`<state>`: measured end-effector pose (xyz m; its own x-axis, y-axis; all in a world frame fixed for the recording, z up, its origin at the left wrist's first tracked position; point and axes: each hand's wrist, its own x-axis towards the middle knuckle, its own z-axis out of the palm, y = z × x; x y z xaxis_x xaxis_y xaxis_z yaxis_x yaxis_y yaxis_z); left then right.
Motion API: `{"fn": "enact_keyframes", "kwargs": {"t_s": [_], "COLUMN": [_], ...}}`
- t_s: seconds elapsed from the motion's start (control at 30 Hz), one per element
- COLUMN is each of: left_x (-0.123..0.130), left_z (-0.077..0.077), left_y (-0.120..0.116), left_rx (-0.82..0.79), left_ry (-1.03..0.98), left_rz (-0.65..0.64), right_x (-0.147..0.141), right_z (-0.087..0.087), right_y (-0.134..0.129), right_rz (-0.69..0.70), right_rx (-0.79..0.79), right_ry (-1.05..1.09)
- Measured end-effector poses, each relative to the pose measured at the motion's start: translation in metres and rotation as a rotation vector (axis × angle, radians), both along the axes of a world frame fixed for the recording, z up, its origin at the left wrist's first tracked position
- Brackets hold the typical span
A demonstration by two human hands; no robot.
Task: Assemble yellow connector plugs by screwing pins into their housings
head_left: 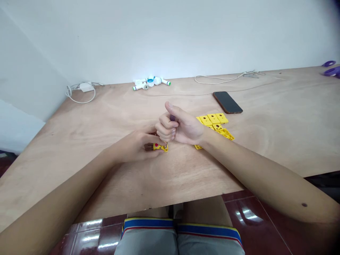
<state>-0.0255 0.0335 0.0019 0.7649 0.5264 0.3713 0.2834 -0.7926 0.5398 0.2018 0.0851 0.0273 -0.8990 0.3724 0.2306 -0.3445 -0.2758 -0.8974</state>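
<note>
My left hand (138,144) pinches a small yellow plastic casing (161,147) against the tabletop. The casing has a red round spot and small metal parts in it, and a brown piece shows at its left end beneath my fingers. My right hand (177,127) is wrapped around a screwdriver with a dark purple handle (173,118), its thumb pointing up. The thin shaft comes out below the fist and its tip meets the right part of the casing. Most of the screwdriver's handle is hidden in my fingers.
Several yellow plastic casing pieces (213,119) lie right of my hands, partly behind my right forearm. Beyond them is a black phone (227,102). Along the wall are white tubular parts (151,81), a white cable (217,79), a charger with cord (85,87) and purple-handled scissors (331,72).
</note>
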Motion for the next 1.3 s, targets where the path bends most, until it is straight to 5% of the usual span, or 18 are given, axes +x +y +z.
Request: {"fn": "enact_keyframes", "kwargs": {"t_s": [1.3], "left_x": [0.0017], "left_z": [0.0042], "left_y": [-0.0023], "left_rx": [-0.052], "left_ry": [0.011], "left_rz": [0.017], "right_x": [-0.0002], "right_z": [0.0026], "right_y": [-0.0026], "right_rz": [-0.066], "right_rx": [-0.040], "right_ry": [0.020]}}
